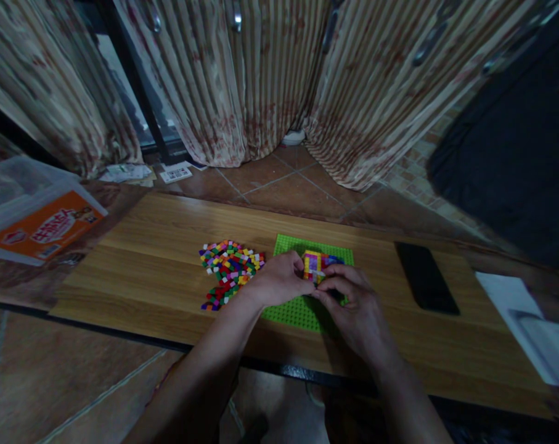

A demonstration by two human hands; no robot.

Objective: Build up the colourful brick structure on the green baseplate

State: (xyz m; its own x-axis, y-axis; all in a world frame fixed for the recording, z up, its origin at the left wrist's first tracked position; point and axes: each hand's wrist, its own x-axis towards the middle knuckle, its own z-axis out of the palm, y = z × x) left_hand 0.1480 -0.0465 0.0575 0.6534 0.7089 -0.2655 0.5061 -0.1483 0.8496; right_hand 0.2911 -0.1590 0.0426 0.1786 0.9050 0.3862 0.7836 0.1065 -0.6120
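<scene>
A small multicoloured brick block [317, 265] is pinched between the left hand [279, 279] and right hand [353, 308], both grips closed on it, above the green baseplate [288, 311]. Loose bricks [228, 268] are heaped within reach on the tabletop [145, 271].

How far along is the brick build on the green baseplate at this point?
Done: a small multicoloured block already stands on the baseplate. In hand: the left hand and right hand both press at that block; whether a brick sits between the fingers is hidden. Left: a large pile of loose bricks lies beside the baseplate, and most of its studs are bare.
</scene>
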